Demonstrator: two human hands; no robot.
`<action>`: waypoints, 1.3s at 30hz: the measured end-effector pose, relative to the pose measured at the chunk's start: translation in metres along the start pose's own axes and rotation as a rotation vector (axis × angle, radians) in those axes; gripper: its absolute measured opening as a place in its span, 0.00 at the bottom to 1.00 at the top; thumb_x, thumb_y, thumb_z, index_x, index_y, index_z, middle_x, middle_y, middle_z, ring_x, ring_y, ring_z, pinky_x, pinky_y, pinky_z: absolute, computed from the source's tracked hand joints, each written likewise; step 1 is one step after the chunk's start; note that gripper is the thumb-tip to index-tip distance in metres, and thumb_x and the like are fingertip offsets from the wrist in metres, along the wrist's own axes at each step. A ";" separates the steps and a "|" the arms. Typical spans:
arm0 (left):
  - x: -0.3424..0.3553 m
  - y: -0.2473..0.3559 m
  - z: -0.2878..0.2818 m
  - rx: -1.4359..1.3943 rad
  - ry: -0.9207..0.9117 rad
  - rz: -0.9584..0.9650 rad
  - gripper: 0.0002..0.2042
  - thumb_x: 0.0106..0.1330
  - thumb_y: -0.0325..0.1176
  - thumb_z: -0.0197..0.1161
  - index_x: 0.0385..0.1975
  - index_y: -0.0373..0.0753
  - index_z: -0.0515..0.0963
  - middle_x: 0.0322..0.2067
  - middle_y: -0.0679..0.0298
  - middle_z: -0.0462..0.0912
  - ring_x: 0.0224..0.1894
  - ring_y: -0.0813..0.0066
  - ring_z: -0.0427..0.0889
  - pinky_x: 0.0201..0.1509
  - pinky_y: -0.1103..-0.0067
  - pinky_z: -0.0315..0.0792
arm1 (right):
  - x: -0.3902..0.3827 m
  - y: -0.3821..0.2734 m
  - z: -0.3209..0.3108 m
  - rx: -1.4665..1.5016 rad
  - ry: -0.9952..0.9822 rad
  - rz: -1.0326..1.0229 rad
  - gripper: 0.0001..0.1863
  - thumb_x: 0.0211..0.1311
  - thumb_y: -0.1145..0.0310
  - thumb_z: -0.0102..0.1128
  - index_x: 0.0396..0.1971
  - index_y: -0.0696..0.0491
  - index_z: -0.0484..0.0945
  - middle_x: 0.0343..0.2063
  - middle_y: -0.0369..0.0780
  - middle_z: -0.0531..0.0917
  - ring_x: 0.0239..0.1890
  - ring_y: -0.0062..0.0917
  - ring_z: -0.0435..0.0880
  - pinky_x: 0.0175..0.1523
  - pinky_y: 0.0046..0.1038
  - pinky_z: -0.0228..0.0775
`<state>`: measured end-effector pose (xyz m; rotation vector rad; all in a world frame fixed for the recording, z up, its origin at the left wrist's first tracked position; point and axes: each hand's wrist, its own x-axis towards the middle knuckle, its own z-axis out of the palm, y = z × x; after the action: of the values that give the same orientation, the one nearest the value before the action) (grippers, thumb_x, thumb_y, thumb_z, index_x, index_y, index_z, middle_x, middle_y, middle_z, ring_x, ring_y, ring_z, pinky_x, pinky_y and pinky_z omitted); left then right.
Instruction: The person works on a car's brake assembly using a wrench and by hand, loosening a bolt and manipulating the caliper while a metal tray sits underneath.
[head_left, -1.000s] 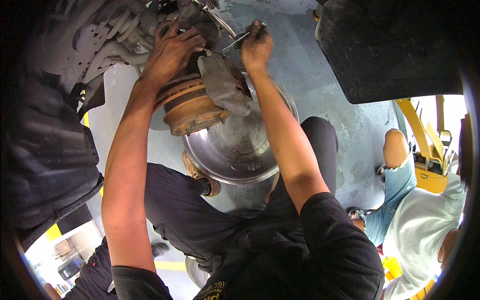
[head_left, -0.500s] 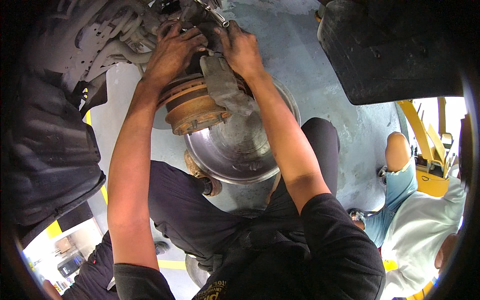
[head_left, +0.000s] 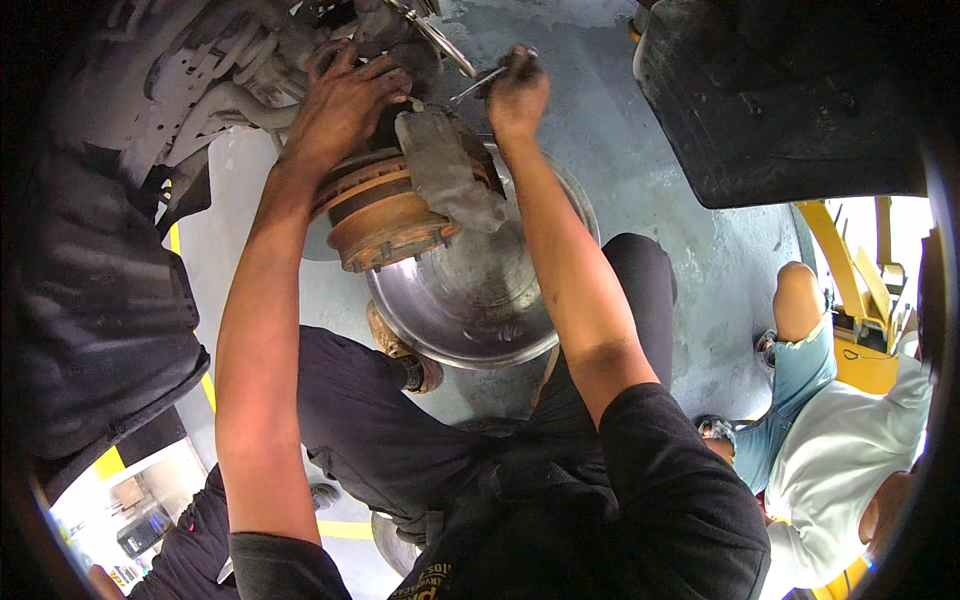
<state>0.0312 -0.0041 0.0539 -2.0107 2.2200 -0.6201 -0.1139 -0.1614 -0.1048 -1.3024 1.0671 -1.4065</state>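
A rusty brake rotor and hub (head_left: 385, 225) stands in front of me, with a grey brake caliper (head_left: 440, 165) at its right side. My left hand (head_left: 355, 95) bends over the parts behind the rotor; its fingertips are partly hidden, and what they grip is unclear. To the right of the caliper, my right hand (head_left: 518, 95) is closed round a slim metal tool (head_left: 475, 87), its thin shaft pointing left toward the caliper's upper end. Another long shiny tool, perhaps a wrench (head_left: 440, 42), slants down from the parts above, its lower end close to my right hand.
A round metal pan (head_left: 480, 320) lies on the grey floor under the hub. Suspension parts (head_left: 240, 100) and a dark liner (head_left: 110, 320) fill the left. A black flap (head_left: 770, 100) hangs at upper right. A person in a white shirt (head_left: 840, 470) sits at right, another in dark clothes (head_left: 190, 540) lower left.
My right hand has moved right, away from the caliper, and the slim tool in it now shows. The long shiny tool's lower end has shifted down and right. My left hand stays nearly still.
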 end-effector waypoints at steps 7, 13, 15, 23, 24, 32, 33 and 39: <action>0.000 -0.003 0.003 -0.078 0.046 0.030 0.21 0.63 0.31 0.68 0.57 0.55 0.80 0.60 0.72 0.80 0.68 0.60 0.70 0.76 0.53 0.54 | -0.031 -0.084 -0.009 -0.237 -0.196 -0.497 0.11 0.74 0.67 0.57 0.37 0.61 0.76 0.26 0.57 0.82 0.33 0.58 0.83 0.34 0.49 0.71; -0.010 -0.001 -0.031 -0.298 0.311 -0.018 0.18 0.69 0.31 0.64 0.59 0.48 0.77 0.55 0.57 0.82 0.61 0.52 0.76 0.66 0.58 0.69 | -0.036 -0.097 -0.010 -0.315 -0.275 -0.480 0.12 0.74 0.64 0.58 0.39 0.60 0.75 0.28 0.57 0.83 0.35 0.59 0.83 0.36 0.50 0.73; -0.024 0.003 -0.050 -0.559 0.378 -0.243 0.17 0.73 0.32 0.61 0.60 0.44 0.76 0.55 0.52 0.81 0.60 0.47 0.77 0.62 0.61 0.73 | -0.036 -0.099 -0.010 -0.326 -0.306 -0.449 0.13 0.74 0.63 0.58 0.40 0.59 0.76 0.29 0.57 0.83 0.35 0.59 0.83 0.36 0.50 0.73; -0.048 0.042 -0.037 -1.204 0.226 -0.885 0.14 0.71 0.32 0.58 0.46 0.29 0.83 0.39 0.51 0.88 0.42 0.64 0.85 0.52 0.69 0.75 | -0.035 -0.098 -0.006 -0.336 -0.325 -0.571 0.14 0.73 0.61 0.60 0.38 0.58 0.76 0.29 0.55 0.83 0.35 0.57 0.83 0.36 0.48 0.73; -0.042 0.039 -0.030 -1.229 0.190 -0.881 0.18 0.70 0.40 0.59 0.45 0.30 0.84 0.41 0.48 0.88 0.46 0.57 0.87 0.54 0.66 0.74 | -0.034 -0.099 -0.006 -0.319 -0.330 -0.588 0.14 0.73 0.61 0.60 0.38 0.58 0.76 0.29 0.55 0.83 0.35 0.56 0.83 0.35 0.48 0.73; 0.011 0.040 0.023 -0.649 0.055 -1.016 0.28 0.64 0.58 0.64 0.50 0.38 0.84 0.51 0.44 0.85 0.56 0.45 0.84 0.61 0.58 0.76 | -0.034 -0.076 -0.005 -0.334 -0.239 -0.599 0.14 0.75 0.62 0.56 0.36 0.59 0.76 0.26 0.57 0.82 0.33 0.57 0.82 0.34 0.46 0.73; 0.011 0.043 0.022 -0.681 0.009 -1.068 0.29 0.63 0.59 0.64 0.51 0.38 0.84 0.52 0.45 0.85 0.56 0.45 0.84 0.61 0.58 0.77 | -0.031 -0.065 -0.007 -0.360 -0.188 -0.436 0.13 0.74 0.62 0.56 0.38 0.59 0.78 0.30 0.57 0.83 0.35 0.58 0.83 0.37 0.47 0.74; 0.017 0.069 -0.016 -0.437 -0.008 -1.160 0.28 0.61 0.60 0.67 0.48 0.40 0.85 0.48 0.49 0.87 0.53 0.48 0.86 0.57 0.60 0.79 | 0.000 0.006 0.005 0.004 0.046 0.353 0.20 0.75 0.60 0.51 0.31 0.61 0.83 0.31 0.56 0.86 0.38 0.56 0.85 0.44 0.50 0.73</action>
<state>-0.0414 -0.0128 0.0483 -3.4152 1.0001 -0.1327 -0.1085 -0.1629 -0.1105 -1.0220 1.2547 -1.1747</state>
